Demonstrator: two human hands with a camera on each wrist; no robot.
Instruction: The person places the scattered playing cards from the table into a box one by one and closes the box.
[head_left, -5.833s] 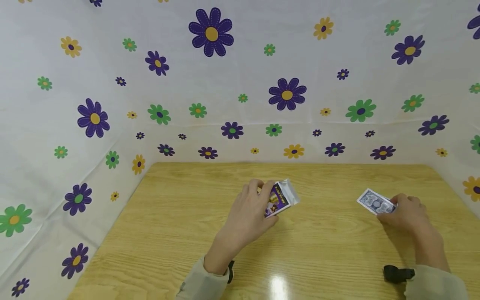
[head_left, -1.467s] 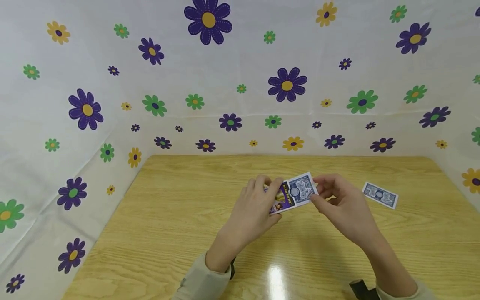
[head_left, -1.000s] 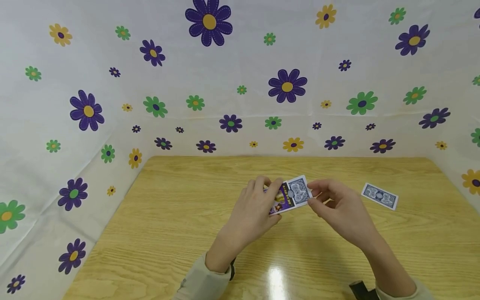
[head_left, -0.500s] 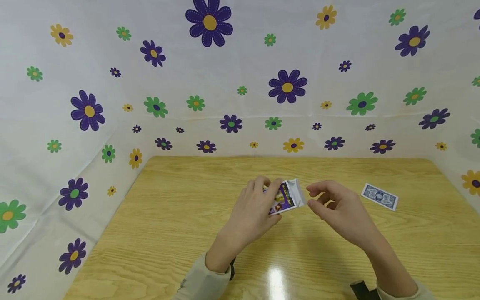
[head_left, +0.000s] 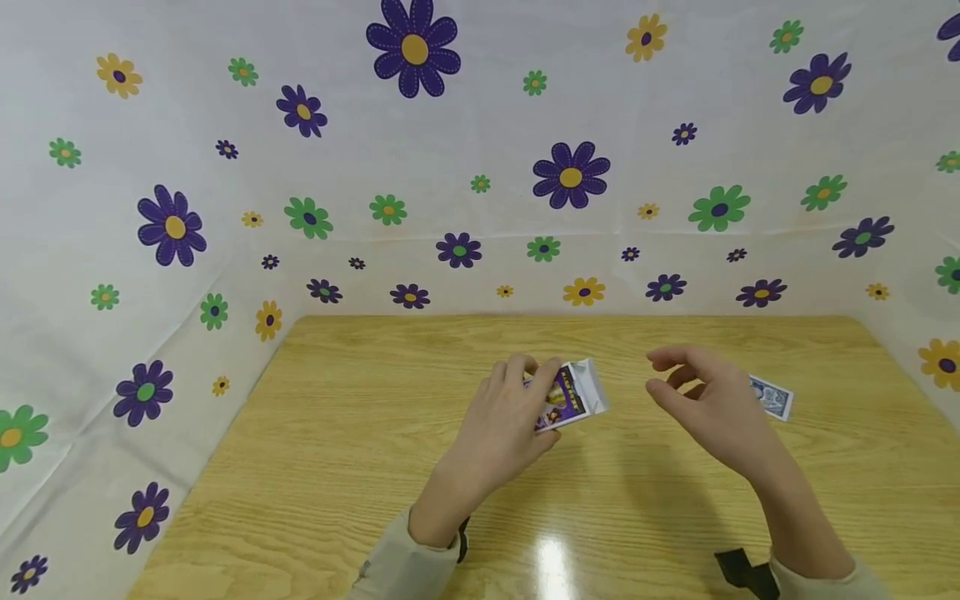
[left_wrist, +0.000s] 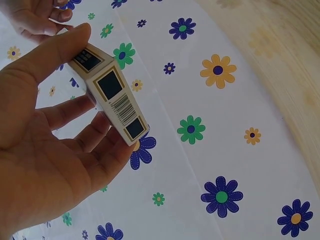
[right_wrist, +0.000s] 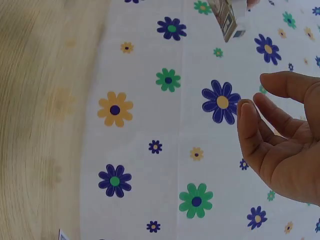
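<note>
My left hand holds a purple-fronted playing card box above the middle of the table, its white end flap standing open toward the right. In the left wrist view the thumb and fingers grip the edges of the card box, whose barcoded end faces the camera. To the right, my right hand hovers apart from the box with loosely bent fingers and nothing between them. Behind it, a playing card with a blue patterned back lies on the table, partly hidden by the hand.
The wooden table stretches under both hands. A white cloth printed with flowers rises along its back and sides. In the right wrist view a card corner shows at the lower edge.
The right hand laid a card on the table, then slid a blue-backed card into the box until it went out of sight. Now that hand has drawn away to the right; the left stayed put.
</note>
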